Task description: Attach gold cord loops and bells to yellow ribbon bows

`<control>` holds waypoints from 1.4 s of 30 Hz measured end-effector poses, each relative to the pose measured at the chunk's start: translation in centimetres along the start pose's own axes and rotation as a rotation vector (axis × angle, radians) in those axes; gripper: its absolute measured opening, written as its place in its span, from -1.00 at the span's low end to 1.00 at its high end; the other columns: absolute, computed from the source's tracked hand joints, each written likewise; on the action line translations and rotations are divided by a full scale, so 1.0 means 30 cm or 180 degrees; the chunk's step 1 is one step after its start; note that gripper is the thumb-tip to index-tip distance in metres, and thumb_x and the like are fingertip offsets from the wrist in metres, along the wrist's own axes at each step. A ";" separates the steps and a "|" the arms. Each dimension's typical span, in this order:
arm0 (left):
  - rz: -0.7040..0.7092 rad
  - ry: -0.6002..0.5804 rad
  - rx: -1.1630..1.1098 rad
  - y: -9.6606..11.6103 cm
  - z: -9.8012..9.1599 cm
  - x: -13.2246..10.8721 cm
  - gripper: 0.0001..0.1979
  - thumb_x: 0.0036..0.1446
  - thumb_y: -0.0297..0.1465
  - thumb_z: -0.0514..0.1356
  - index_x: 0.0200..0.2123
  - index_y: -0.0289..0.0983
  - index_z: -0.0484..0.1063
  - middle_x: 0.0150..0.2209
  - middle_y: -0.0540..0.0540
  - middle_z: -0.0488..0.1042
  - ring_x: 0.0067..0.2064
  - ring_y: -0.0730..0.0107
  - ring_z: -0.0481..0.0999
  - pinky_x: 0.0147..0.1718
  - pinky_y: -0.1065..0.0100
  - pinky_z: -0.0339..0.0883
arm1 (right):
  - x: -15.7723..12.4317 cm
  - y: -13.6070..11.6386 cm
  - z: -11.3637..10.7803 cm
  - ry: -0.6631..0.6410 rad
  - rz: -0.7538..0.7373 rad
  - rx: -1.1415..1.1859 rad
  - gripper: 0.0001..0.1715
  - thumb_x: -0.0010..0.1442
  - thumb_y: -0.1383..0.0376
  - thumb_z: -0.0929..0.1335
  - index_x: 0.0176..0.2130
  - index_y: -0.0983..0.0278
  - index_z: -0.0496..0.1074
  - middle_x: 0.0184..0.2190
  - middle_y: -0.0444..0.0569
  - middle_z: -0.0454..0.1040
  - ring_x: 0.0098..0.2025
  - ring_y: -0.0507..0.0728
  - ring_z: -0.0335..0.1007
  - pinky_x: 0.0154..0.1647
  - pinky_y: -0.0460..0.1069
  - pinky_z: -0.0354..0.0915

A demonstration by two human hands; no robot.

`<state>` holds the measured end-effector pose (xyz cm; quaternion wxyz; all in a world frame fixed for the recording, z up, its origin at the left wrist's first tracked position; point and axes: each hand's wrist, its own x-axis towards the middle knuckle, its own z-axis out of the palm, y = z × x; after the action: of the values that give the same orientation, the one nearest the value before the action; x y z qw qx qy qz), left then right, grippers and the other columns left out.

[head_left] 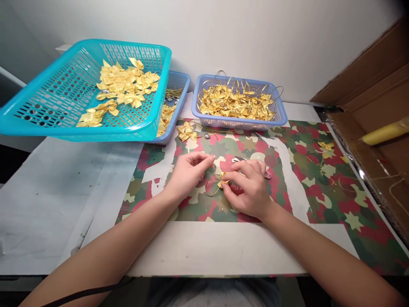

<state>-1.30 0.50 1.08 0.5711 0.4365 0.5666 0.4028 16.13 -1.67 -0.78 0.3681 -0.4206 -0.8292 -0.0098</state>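
Note:
My right hand (247, 187) pinches a small yellow ribbon bow (221, 184) between thumb and fingers, above the patterned paper. A thin gold cord (211, 194) loops out from the bow toward the left. My left hand (193, 170) is closed in a pinch at the cord's other end, thumb against index finger. Behind the hands lie another yellow bow (187, 132) and a small silver bell (207, 136) with cord beside it. Under my right hand, a tool with a pinkish handle end (267, 175) is mostly hidden.
A turquoise basket (111, 133) of yellow bows rests partly over a blue basket (180, 106) at the left. Another blue basket (239, 123) holds corded bows at the back. At right stand a cardboard box (373, 68) and a yellow rod (386, 131). A loose bow (326, 146) lies nearby.

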 end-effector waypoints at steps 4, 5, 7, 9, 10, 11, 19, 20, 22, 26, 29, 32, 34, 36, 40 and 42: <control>-0.0010 0.0015 0.0023 0.007 0.003 -0.002 -0.71 -0.04 -0.17 0.33 -0.41 -0.31 0.53 -0.62 0.06 0.31 -0.66 0.61 0.16 -0.74 0.52 0.07 | 0.003 -0.005 -0.002 0.0043 0.0250 0.0034 -0.92 0.05 0.31 0.35 -0.47 0.23 0.39 -0.40 -0.08 0.41 -0.31 0.13 0.23 -0.24 0.08 0.02; -0.0023 0.0020 0.0023 0.008 0.003 -0.002 -0.71 -0.04 -0.17 0.33 -0.41 -0.31 0.53 -0.61 0.06 0.32 -0.66 0.61 0.17 -0.74 0.51 0.08 | 0.004 -0.007 -0.001 -0.0021 0.0310 0.0028 -0.92 0.05 0.30 0.36 -0.47 0.23 0.39 -0.38 -0.07 0.42 -0.30 0.14 0.24 -0.23 0.08 0.02; -0.0035 0.0021 0.0040 0.008 0.005 -0.002 -0.70 -0.04 -0.15 0.32 -0.41 -0.30 0.52 -0.58 0.05 0.35 -0.66 0.60 0.18 -0.75 0.51 0.08 | 0.004 -0.010 0.002 -0.0234 0.0401 0.0003 -0.93 0.05 0.28 0.36 -0.44 0.24 0.40 -0.34 -0.05 0.44 -0.27 0.15 0.26 -0.21 0.09 0.02; 0.0013 0.0045 0.0099 0.006 0.006 -0.001 -0.69 -0.03 -0.15 0.32 -0.41 -0.31 0.51 -0.57 0.04 0.37 -0.65 0.59 0.19 -0.74 0.50 0.08 | 0.004 -0.010 0.004 -0.0472 0.0458 -0.0032 -0.93 0.05 0.27 0.37 -0.40 0.24 0.41 -0.30 -0.05 0.45 -0.22 0.17 0.27 -0.18 0.10 0.01; 0.0061 0.0071 0.0135 0.005 0.007 -0.001 -0.70 -0.03 -0.16 0.31 -0.43 -0.31 0.50 -0.57 0.03 0.39 -0.65 0.59 0.21 -0.72 0.50 0.09 | 0.003 -0.009 0.003 -0.0559 0.0475 -0.0046 -0.93 0.05 0.28 0.37 -0.38 0.23 0.41 -0.28 -0.05 0.46 -0.20 0.18 0.28 -0.16 0.10 0.01; 0.0111 0.0103 0.0169 0.005 0.008 -0.001 -0.70 -0.02 -0.16 0.31 -0.44 -0.32 0.50 -0.56 0.02 0.40 -0.63 0.58 0.23 -0.70 0.50 0.11 | 0.003 -0.007 0.002 -0.0623 0.0492 -0.0048 -0.92 0.06 0.29 0.37 -0.35 0.23 0.41 -0.27 -0.05 0.47 -0.19 0.18 0.28 -0.15 0.11 0.01; 0.0325 0.0105 0.0148 0.002 0.011 -0.009 -0.72 -0.01 -0.19 0.31 -0.50 -0.31 0.47 -0.53 0.03 0.43 -0.59 0.59 0.25 -0.61 0.49 0.14 | -0.002 0.013 -0.018 -0.0797 0.0560 0.0360 -0.78 0.06 0.35 0.37 -0.21 0.20 0.36 -0.37 -0.13 0.52 -0.27 0.13 0.37 -0.13 0.06 0.02; 0.0361 0.0085 0.0133 0.001 0.011 -0.010 -0.73 0.00 -0.19 0.31 -0.49 -0.31 0.47 -0.52 0.03 0.44 -0.59 0.59 0.25 -0.61 0.49 0.14 | -0.005 0.014 -0.017 -0.0719 0.0505 0.0401 -0.78 0.07 0.38 0.36 -0.22 0.20 0.36 -0.40 -0.15 0.51 -0.30 0.12 0.38 -0.13 0.05 0.03; 0.0446 0.0044 0.0102 -0.003 0.011 -0.014 -0.74 0.02 -0.21 0.30 -0.49 -0.30 0.46 -0.51 0.03 0.43 -0.59 0.59 0.25 -0.61 0.49 0.15 | -0.010 0.015 -0.013 -0.0556 0.0343 0.0415 -0.79 0.09 0.42 0.34 -0.22 0.21 0.34 -0.46 -0.18 0.47 -0.37 0.09 0.36 -0.16 0.03 0.06; 0.0650 -0.0109 0.0020 -0.011 0.013 -0.019 -0.76 0.04 -0.23 0.29 -0.48 -0.30 0.45 -0.53 0.05 0.39 -0.56 0.58 0.28 -0.58 0.50 0.20 | -0.020 0.017 -0.004 -0.0320 0.0198 0.0337 -0.87 0.13 0.42 0.34 -0.31 0.22 0.29 -0.54 -0.21 0.39 -0.46 0.06 0.29 -0.22 0.01 0.07; 0.0690 -0.0216 -0.0057 -0.018 0.014 -0.021 -0.76 0.05 -0.22 0.30 -0.46 -0.29 0.45 -0.52 0.04 0.39 -0.53 0.55 0.32 -0.55 0.50 0.27 | -0.026 0.015 -0.009 -0.0440 0.0390 0.0450 -0.73 0.08 0.26 0.43 -0.33 0.22 0.23 -0.54 -0.24 0.33 -0.48 0.05 0.27 -0.22 0.01 0.09; 0.0674 -0.0257 -0.0103 -0.023 0.015 -0.022 -0.75 0.03 -0.21 0.31 -0.45 -0.29 0.45 -0.50 0.03 0.41 -0.49 0.51 0.37 -0.52 0.49 0.33 | -0.028 0.009 -0.024 -0.0553 0.0496 0.0625 -0.63 0.02 0.17 0.45 -0.31 0.22 0.21 -0.52 -0.24 0.31 -0.48 0.04 0.27 -0.21 0.02 0.10; 0.0711 -0.0302 -0.0071 -0.025 0.016 -0.023 -0.76 0.04 -0.22 0.31 -0.46 -0.29 0.46 -0.50 0.02 0.42 -0.48 0.50 0.39 -0.52 0.49 0.35 | -0.024 0.004 -0.033 -0.0531 0.0550 0.0713 -0.72 0.05 0.21 0.40 -0.29 0.23 0.24 -0.51 -0.23 0.31 -0.48 0.04 0.28 -0.19 0.03 0.10; 0.0797 -0.0376 -0.0017 -0.027 0.015 -0.024 -0.78 0.06 -0.25 0.30 -0.46 -0.29 0.46 -0.50 0.01 0.43 -0.49 0.51 0.39 -0.53 0.50 0.34 | -0.017 -0.001 -0.039 -0.0524 0.0651 0.0778 -0.83 0.08 0.27 0.36 -0.29 0.24 0.28 -0.51 -0.21 0.32 -0.46 0.04 0.30 -0.18 0.04 0.09; 0.1060 -0.0500 0.0058 -0.033 0.015 -0.025 -0.83 0.09 -0.31 0.27 -0.46 -0.29 0.46 -0.52 0.02 0.43 -0.52 0.54 0.36 -0.56 0.51 0.28 | -0.003 -0.007 -0.043 -0.0574 0.0753 0.0839 -0.91 0.10 0.37 0.29 -0.45 0.24 0.29 -0.57 -0.21 0.31 -0.48 0.02 0.22 -0.21 0.04 0.06; 0.1194 -0.0536 0.0097 -0.037 0.015 -0.026 -0.85 0.09 -0.34 0.27 -0.46 -0.29 0.46 -0.52 0.01 0.43 -0.52 0.54 0.35 -0.57 0.51 0.26 | 0.002 -0.008 -0.045 -0.0571 0.0715 0.0820 -0.83 0.10 0.41 0.26 -0.52 0.24 0.25 -0.60 -0.21 0.29 -0.50 0.01 0.16 -0.22 0.04 0.04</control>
<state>-0.93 -0.59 0.25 0.5247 0.5751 0.4317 0.4557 16.75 -2.22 0.30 0.3423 -0.4590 -0.8009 0.1752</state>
